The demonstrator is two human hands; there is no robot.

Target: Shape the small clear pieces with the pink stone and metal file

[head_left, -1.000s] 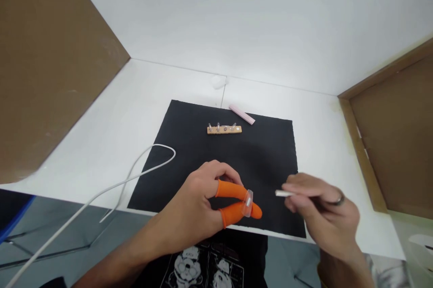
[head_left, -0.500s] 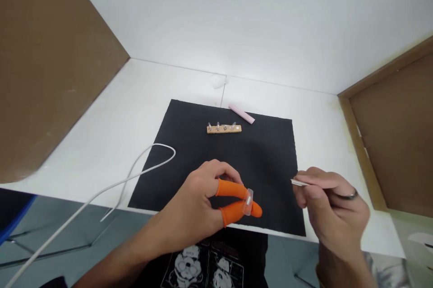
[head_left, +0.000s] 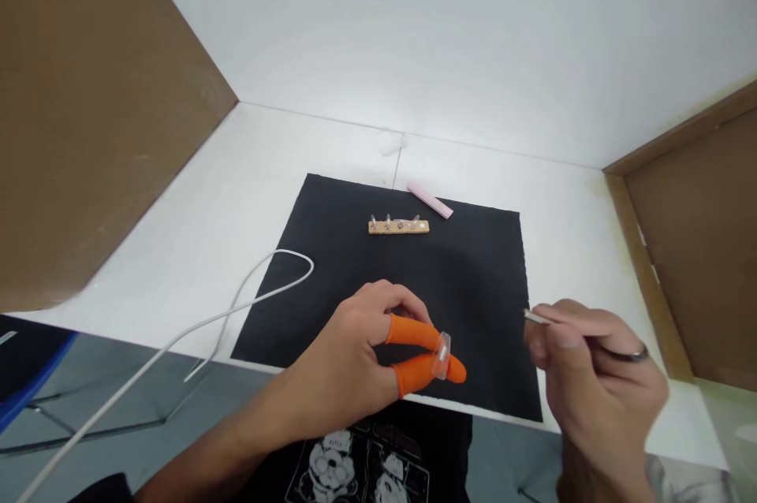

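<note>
My left hand (head_left: 360,361) is above the front part of a black mat (head_left: 461,266), with orange finger cots (head_left: 414,331) on at least two digits. Thumb and index finger pinch a small clear plastic piece (head_left: 442,355) with a pale patch in its middle. Off the mat's right edge, my right hand (head_left: 597,377), with a dark ring, grips a thin, flat, whitish tool (head_left: 537,317) whose short end sticks out to the left. Most of that tool is hidden in the fingers. Farther back on the mat lies a wooden strip (head_left: 398,227) bearing several small clear upright pieces.
A pale pink bar (head_left: 430,200) lies across the mat's back edge. On the left a white cable (head_left: 236,306) loops onto the mat from the table's front. Brown panels (head_left: 106,117) and a white wall (head_left: 426,38) enclose the white table (head_left: 236,164). A blue chair edge (head_left: 41,385) shows lower left.
The whole view has shifted slightly, so everything appears a little farther right. My right hand has drawn slightly rightward with the tool. Both hands keep their grips.
</note>
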